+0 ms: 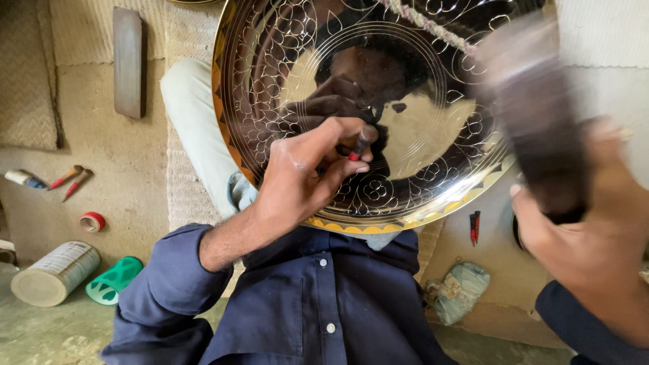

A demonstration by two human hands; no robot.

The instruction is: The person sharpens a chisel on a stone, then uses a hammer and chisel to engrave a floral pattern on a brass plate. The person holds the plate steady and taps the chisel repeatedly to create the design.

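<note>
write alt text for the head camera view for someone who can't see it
A person's left hand presses a small red-tipped tool against a large, shiny engraved metal plate resting on their lap, while the right hand holds a dark, motion-blurred mallet raised beside it. On the floor to the left lie a tin can, a roll of red tape and two red-handled tools.

The mallet (534, 115) in the right hand (595, 250) is motion-blurred — the tray (270, 81) is cut off at the top edge

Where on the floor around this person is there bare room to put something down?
The widest bare patch lies left of the engraved plate, between the wooden block and the red tape roll. It is crowded lower left around the can and green cup, and on the right by the small red tool and crumpled bag.
</note>
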